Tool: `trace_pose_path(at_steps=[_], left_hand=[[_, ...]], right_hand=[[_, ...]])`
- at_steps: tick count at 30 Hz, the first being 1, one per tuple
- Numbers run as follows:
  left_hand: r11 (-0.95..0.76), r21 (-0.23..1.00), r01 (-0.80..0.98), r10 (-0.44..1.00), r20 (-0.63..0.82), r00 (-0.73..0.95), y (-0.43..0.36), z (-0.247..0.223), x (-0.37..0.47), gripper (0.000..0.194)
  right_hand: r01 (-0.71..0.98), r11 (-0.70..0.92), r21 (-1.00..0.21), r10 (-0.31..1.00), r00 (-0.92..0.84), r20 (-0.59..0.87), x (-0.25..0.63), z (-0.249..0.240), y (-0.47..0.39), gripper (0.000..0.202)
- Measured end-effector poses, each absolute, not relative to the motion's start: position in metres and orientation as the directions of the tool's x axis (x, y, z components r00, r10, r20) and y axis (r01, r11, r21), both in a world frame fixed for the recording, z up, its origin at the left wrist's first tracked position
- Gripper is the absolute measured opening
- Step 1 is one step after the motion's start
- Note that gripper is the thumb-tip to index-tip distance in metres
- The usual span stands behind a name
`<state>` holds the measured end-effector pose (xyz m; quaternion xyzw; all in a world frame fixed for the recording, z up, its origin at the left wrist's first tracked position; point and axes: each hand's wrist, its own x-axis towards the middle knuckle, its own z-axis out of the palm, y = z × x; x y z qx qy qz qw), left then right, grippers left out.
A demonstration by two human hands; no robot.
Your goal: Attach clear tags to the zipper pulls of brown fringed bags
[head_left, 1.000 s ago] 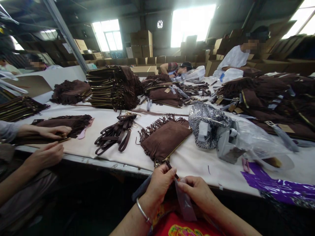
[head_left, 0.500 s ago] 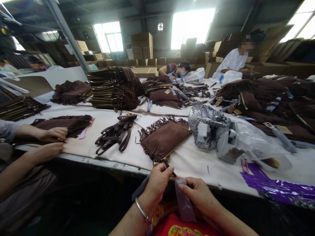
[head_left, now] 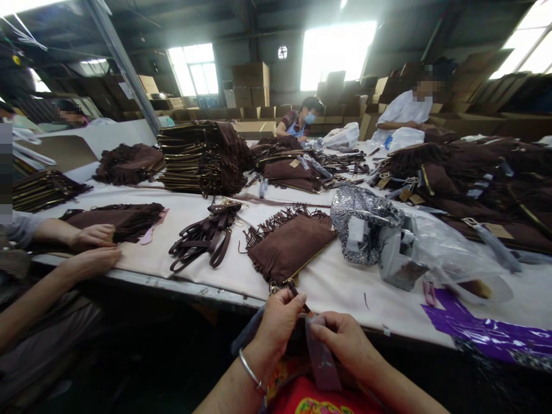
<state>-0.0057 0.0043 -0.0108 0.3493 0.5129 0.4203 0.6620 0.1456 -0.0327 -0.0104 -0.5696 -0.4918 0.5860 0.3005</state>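
A brown fringed bag (head_left: 290, 244) with a gold zip lies on the table in front of me. Its dark wrist strap (head_left: 294, 288) comes off the near corner by a metal clasp. My left hand (head_left: 282, 319), a silver bangle on its wrist, is closed with the strap pinched between thumb and fingers. Between the thumb and fingers of my right hand (head_left: 338, 336) is the upper edge of a narrow clear plastic sleeve (head_left: 321, 359), which hangs over my lap. The strap's end reaches the sleeve's mouth; how far in it goes, I cannot tell.
Loose brown straps (head_left: 207, 233) lie left of the bag. A tall stack of bags (head_left: 194, 158) stands behind. Rightward are a patterned bundle (head_left: 357, 221), clear plastic bags (head_left: 448, 247) and purple film (head_left: 487, 325). A co-worker's hands (head_left: 97, 244) rest at the left edge.
Both my hands keep nearly the same place and grip at the strap and sleeve. A co-worker at the back has raised their head. The camera view has shifted slightly.
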Motion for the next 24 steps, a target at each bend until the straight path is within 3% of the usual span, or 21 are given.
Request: trace_pose_path(at_steps=[24], left_hand=[[0.421, 0.879, -0.222, 0.906, -0.4, 0.137, 0.007, -0.014, -0.007, 0.036]], right_hand=[[0.212, -0.331, -0.919, 0.918, -0.155, -0.366, 0.15, -0.025, -0.031, 0.029]])
